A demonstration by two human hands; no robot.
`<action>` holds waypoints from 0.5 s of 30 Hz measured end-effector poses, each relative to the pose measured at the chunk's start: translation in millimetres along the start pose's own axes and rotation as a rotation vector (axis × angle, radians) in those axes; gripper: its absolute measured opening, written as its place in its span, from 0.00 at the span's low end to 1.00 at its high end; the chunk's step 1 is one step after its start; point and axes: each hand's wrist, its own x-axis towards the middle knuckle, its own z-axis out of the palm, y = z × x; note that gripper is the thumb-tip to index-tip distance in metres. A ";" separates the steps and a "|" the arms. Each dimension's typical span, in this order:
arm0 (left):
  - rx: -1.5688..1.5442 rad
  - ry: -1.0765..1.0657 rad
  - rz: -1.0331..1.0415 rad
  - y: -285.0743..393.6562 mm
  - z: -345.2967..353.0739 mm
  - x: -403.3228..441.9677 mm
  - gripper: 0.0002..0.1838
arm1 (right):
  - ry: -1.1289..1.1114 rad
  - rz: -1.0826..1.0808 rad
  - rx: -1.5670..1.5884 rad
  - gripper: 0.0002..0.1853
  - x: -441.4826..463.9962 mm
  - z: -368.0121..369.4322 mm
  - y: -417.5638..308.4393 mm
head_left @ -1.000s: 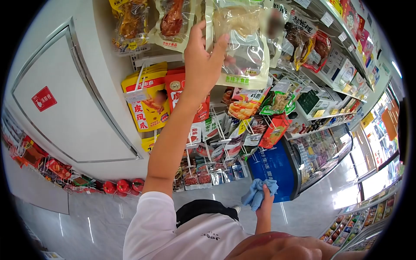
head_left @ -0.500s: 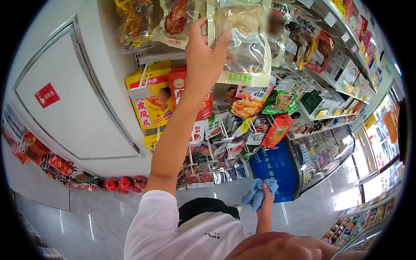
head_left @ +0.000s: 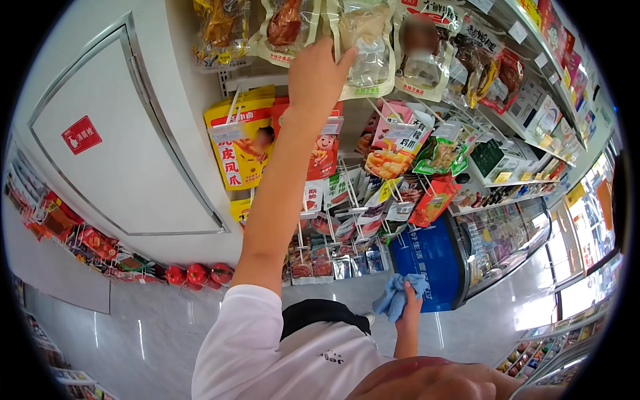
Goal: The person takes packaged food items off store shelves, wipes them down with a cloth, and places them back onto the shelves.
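My left hand (head_left: 319, 77) is raised to the top row of hanging packs. Its thumb and fingers close on the left edge of a vacuum-packed pale meat pack (head_left: 363, 33), which hangs level with its neighbours. Directly left of that hand is a pack with a reddish-brown drumstick (head_left: 285, 23). On the other side hangs a pack of dark meat (head_left: 421, 57). Low down, my right hand (head_left: 411, 305) grips a crumpled blue cloth (head_left: 395, 297), away from the rack.
Yellow snack bags (head_left: 239, 143) and red bags (head_left: 325, 153) hang on hooks below. Beside the rack is a white cabinet door (head_left: 127, 153). A blue-sided display case (head_left: 427, 267) stands lower right, under shelves of boxes (head_left: 533, 113). Red round objects (head_left: 197, 275) sit near the floor.
My left hand has moved the pale meat pack back and up into the row, uncovering the dark meat pack beside it. My right hand keeps the cloth in much the same place.
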 end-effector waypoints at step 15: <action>0.077 0.321 -0.022 -57.4 -29.6 -7.0 0.44 | -0.024 0.051 0.006 0.18 6.4 -4.0 -2.4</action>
